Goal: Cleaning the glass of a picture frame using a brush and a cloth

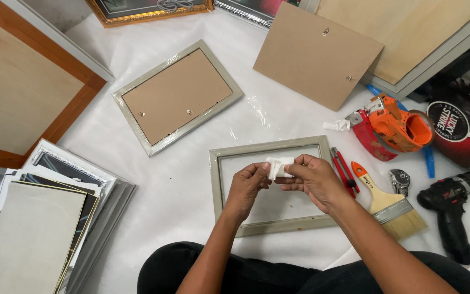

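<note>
My left hand [247, 185] and my right hand [315, 179] together pinch a small folded white cloth [277, 166] between their fingertips. They hover over a grey picture frame [216, 179] with a glass pane that lies flat on the white sheet in front of my knees. Both hands are closed on the cloth, the left on its left edge and the right on its right edge.
A second grey frame [178, 98] lies face down at upper left, with a brown backing board [316, 54] at upper right. Right of me lie a red cutter [345, 171], a paintbrush [387, 204], an orange tape dispenser [398, 128] and a black drill [452, 218]. Stacked prints [39, 228] sit at left.
</note>
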